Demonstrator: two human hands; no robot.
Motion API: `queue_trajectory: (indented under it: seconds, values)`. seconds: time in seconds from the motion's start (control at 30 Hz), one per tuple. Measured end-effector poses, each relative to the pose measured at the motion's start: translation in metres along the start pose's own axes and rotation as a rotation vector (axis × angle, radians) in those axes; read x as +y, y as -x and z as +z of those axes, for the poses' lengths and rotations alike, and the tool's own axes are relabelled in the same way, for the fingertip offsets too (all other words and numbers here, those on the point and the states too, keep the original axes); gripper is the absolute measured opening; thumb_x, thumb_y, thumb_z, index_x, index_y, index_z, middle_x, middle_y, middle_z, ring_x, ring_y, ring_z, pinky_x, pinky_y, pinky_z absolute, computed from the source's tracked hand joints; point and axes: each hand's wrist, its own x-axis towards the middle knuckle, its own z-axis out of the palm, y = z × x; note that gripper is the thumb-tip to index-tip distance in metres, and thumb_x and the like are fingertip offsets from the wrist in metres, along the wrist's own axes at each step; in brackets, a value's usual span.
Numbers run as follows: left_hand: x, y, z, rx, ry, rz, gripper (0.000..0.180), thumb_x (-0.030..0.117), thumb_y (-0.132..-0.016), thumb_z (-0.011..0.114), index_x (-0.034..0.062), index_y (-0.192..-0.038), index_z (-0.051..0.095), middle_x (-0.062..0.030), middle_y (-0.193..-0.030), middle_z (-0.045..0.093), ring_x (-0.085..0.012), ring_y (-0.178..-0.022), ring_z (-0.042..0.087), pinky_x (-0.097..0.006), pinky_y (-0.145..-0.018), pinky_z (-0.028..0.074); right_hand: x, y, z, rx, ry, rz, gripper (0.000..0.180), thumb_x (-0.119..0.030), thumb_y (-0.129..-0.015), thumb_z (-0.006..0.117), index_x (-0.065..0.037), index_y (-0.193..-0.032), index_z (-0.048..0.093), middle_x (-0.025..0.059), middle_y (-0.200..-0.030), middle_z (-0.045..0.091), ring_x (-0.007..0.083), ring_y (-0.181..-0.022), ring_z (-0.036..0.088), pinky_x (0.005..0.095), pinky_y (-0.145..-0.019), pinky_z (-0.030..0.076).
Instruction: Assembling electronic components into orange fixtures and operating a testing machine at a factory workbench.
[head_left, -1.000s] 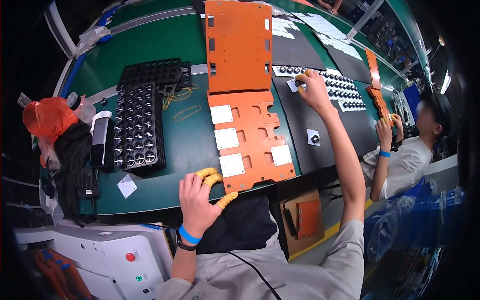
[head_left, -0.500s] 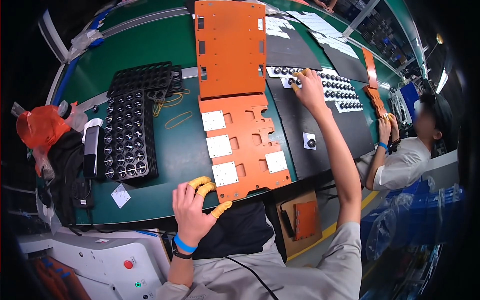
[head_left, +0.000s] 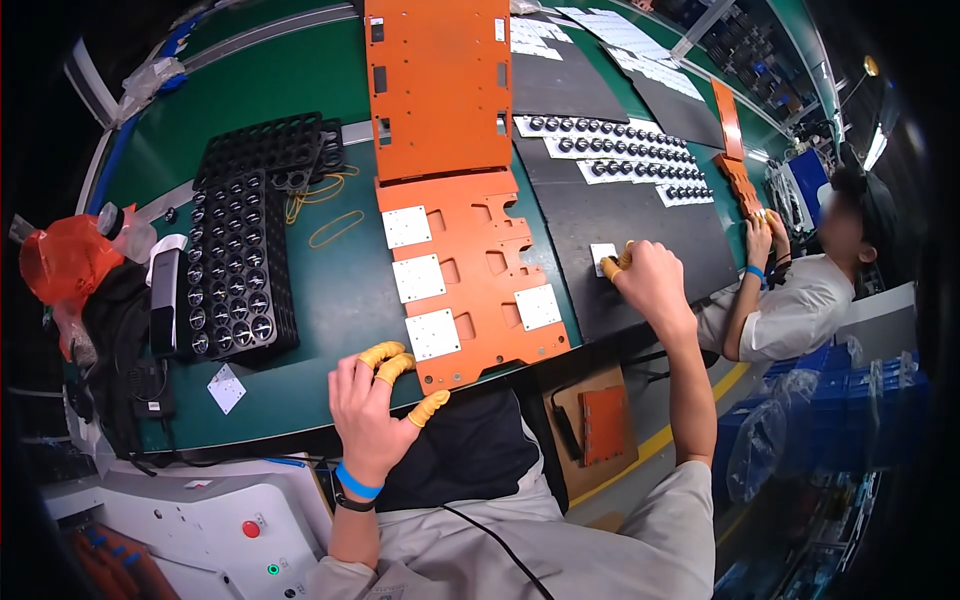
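Note:
My right hand (head_left: 652, 288), with yellow finger cots on its fingertips, is closed over a small white square board (head_left: 601, 254) above the black mat. The fingers hide the board's black round lens part. My left hand (head_left: 375, 410), also in yellow finger cots, is open with thumb and fingers apart. It rests by the front left corner of an orange jig plate (head_left: 465, 270) and holds nothing. White square boards lie on this plate, three down its left side and one at the lower right. An upright-looking orange panel (head_left: 440, 85) adjoins its far edge.
Rows of white boards with black lenses (head_left: 620, 150) lie on the black mat (head_left: 560, 215). Left stand black trays of round lens parts (head_left: 235, 265), a phone (head_left: 165, 300) and a loose white board (head_left: 227, 388). A co-worker (head_left: 800, 280) handles orange parts at right.
My right hand has come from the far lens rows toward me, down to the single lens board on the mat. My left hand stays by the jig plate. The whole view has shifted slightly.

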Motion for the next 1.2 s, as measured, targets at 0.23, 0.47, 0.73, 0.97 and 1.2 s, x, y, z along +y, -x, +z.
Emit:
queue_trajectory:
  seconds: [0.23, 0.47, 0.73, 0.97, 1.2]
  values:
    - [0.002, -0.001, -0.001, 0.001, 0.008, 0.002, 0.058, 0.05, -0.072, 0.084, 0.0034, -0.102, 0.07, -0.0097, -0.111, 0.067, -0.0311, -0.102, 0.057, -0.043, -0.087, 0.044, 0.001, -0.059, 0.018, 0.38, -0.162, -0.424, 0.026, -0.01, -0.082, 0.069, -0.001, -0.107, 0.07, 0.012, -0.099, 0.065, 0.0319, -0.098, 0.064, 0.0424, -0.08, 0.052]
    - [0.003, 0.0, -0.002, -0.004, 0.005, -0.009, 0.055, 0.049, -0.072, 0.085, 0.0054, -0.101, 0.071, -0.0074, -0.112, 0.067, -0.0293, -0.102, 0.058, -0.042, -0.086, 0.044, 0.001, -0.12, 0.044, 0.481, -0.022, -0.42, 0.026, -0.013, -0.08, 0.074, -0.002, -0.103, 0.074, 0.0116, -0.101, 0.063, 0.0289, -0.103, 0.058, 0.0405, -0.088, 0.047]
    - [0.002, 0.0, -0.002, -0.003, -0.006, -0.01, 0.051, 0.049, -0.072, 0.084, 0.0072, -0.099, 0.071, -0.005, -0.113, 0.067, -0.0276, -0.102, 0.057, -0.042, -0.086, 0.045, 0.001, -0.128, 0.05, 0.507, -0.049, -0.377, 0.029, -0.014, -0.08, 0.074, -0.002, -0.106, 0.074, 0.0117, -0.103, 0.062, 0.0287, -0.102, 0.058, 0.0416, -0.089, 0.048]
    - [0.002, -0.001, -0.002, -0.004, -0.004, -0.013, 0.052, 0.049, -0.072, 0.084, 0.0071, -0.1, 0.071, -0.0054, -0.113, 0.067, -0.0278, -0.102, 0.057, -0.042, -0.086, 0.045, 0.002, -0.133, 0.054, 0.525, -0.06, -0.367, 0.027, -0.014, -0.082, 0.074, -0.003, -0.107, 0.073, 0.0123, -0.102, 0.061, 0.03, -0.1, 0.058, 0.0422, -0.087, 0.049]
    - [0.004, 0.0, -0.001, 0.004, -0.002, -0.005, 0.051, 0.048, -0.073, 0.084, 0.007, -0.099, 0.071, -0.0055, -0.111, 0.067, -0.0276, -0.101, 0.057, -0.042, -0.086, 0.044, 0.0, -0.128, 0.047, 0.588, 0.001, -0.374, 0.026, -0.016, -0.083, 0.075, -0.004, -0.107, 0.073, 0.0113, -0.102, 0.061, 0.0294, -0.1, 0.059, 0.0405, -0.085, 0.049]
